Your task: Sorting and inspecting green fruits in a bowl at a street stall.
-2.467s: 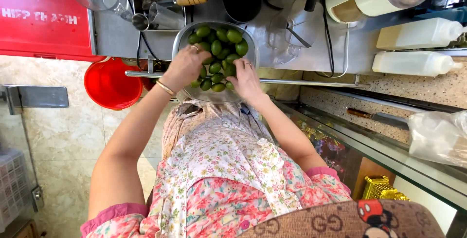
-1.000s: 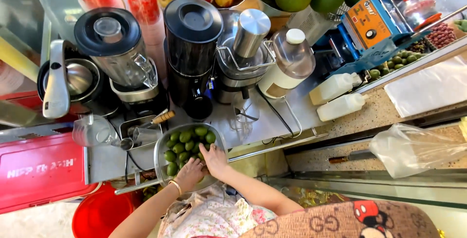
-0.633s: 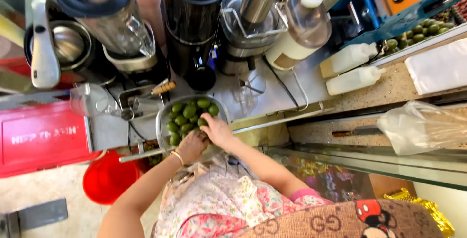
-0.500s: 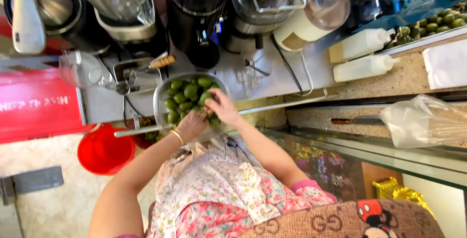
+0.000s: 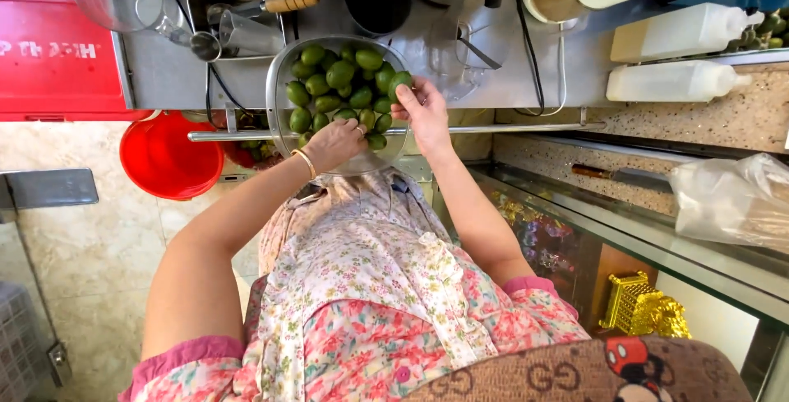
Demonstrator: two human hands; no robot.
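While hands (image 5: 386,127) rummage — limes (image 5: 341,81) beneath, between

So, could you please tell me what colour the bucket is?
The bucket is red, seen in the head view.

Both bare forearms extend from the lower half of the frame toward the upper centre, converging there. The left hand (image 5: 333,143) lies palm down just left of centre, fingers curled downward, a thin bangle on its wrist. The right hand (image 5: 426,113) sits slightly higher and to the right, fingers (image 5: 404,96) pinched together at their tips. The two hands are close together but apart
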